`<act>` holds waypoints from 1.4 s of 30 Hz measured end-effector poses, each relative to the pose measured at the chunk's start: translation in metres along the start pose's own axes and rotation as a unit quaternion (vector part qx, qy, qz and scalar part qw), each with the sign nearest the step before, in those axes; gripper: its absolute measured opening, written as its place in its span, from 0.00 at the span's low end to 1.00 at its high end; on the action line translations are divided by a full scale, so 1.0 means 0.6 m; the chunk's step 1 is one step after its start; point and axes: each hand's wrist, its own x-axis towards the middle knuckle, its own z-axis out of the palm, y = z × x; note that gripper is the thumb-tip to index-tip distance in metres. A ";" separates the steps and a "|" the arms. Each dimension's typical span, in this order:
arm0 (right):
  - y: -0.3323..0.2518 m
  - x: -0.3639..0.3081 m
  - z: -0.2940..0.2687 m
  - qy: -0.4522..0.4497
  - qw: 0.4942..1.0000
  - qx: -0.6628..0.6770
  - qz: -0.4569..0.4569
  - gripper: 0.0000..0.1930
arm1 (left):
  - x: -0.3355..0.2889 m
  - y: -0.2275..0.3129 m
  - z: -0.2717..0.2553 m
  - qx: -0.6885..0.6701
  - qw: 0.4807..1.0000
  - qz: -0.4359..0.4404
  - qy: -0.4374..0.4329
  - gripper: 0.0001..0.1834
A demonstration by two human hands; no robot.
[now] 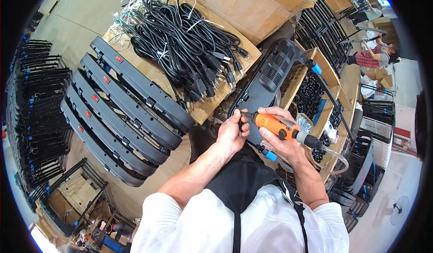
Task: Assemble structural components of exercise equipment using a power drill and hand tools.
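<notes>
Orange driver (273, 123) in the right hand (290, 150), over the black housing (271, 70).
Its fingers wrap snugly around the driver; the left hand's (231, 134) curl by the dark tip — whether gripping anything, I cannot tell.

Smooth orange plastic covers the power tool (273, 123) in the hands (231, 135), its hose (338, 155) clear, shiny plastic, while beyond them lies a matt black plastic panel (267, 84), to their left sleek rubbery cables (180, 45) on dull cardboard (251, 57), to their right a wooden box (326, 67).
</notes>
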 end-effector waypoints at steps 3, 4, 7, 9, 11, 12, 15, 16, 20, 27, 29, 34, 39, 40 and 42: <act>-0.002 0.013 0.020 0.020 1.000 -0.006 0.018 0.25 | -0.010 0.002 -0.012 0.095 0.995 0.029 -0.011 0.13; -0.002 0.019 0.025 0.027 0.999 -0.014 0.029 0.25 | -0.017 0.003 -0.018 0.175 0.983 0.052 -0.018 0.14; 0.007 0.034 0.036 0.026 0.998 -0.051 0.027 0.24 | -0.034 0.012 -0.029 0.259 0.964 0.051 -0.039 0.14; 0.005 0.041 0.044 0.025 0.995 -0.095 0.028 0.22 | -0.040 0.014 -0.030 0.338 0.937 0.073 -0.053 0.16; 0.008 0.046 0.051 0.007 0.994 -0.106 0.027 0.22 | -0.040 0.019 -0.037 0.402 0.909 0.095 -0.054 0.18; 0.007 0.050 0.052 -0.005 0.993 -0.116 0.024 0.21 | -0.041 0.022 -0.036 0.468 0.874 0.117 -0.058 0.20; 0.007 0.060 0.053 -0.015 0.993 -0.116 0.017 0.20 | -0.050 0.027 -0.041 0.393 0.913 0.090 -0.059 0.16; 0.011 0.063 0.054 -0.018 0.994 -0.102 0.018 0.19 | -0.050 0.025 -0.044 0.391 0.914 0.091 -0.060 0.16; 0.009 0.061 0.055 -0.017 0.994 -0.109 -0.006 0.19 | -0.048 0.029 -0.047 0.375 0.916 0.134 -0.042 0.12; 0.025 0.068 0.053 -0.028 0.992 -0.126 -0.008 0.21 | -0.050 0.048 -0.048 0.311 0.942 0.115 -0.043 0.12; 0.019 0.072 0.056 -0.028 0.992 -0.122 0.006 0.21 | -0.047 0.050 -0.053 0.301 0.945 0.125 -0.043 0.12; 0.000 0.079 0.047 -0.052 0.992 -0.113 0.028 0.22 | -0.046 0.044 -0.043 0.274 0.951 0.143 -0.021 0.12; 0.010 0.072 0.026 -0.021 0.996 -0.075 0.036 0.25 | -0.017 0.038 -0.036 0.190 0.978 0.088 0.003 0.13; 0.005 0.062 0.014 -0.011 0.998 -0.040 0.050 0.25 | -0.010 0.037 -0.026 0.172 0.982 0.078 0.003 0.13; -0.022 0.051 -0.027 0.009 0.999 -0.030 0.028 0.25 | 0.011 0.031 0.001 0.128 0.989 0.069 -0.004 0.14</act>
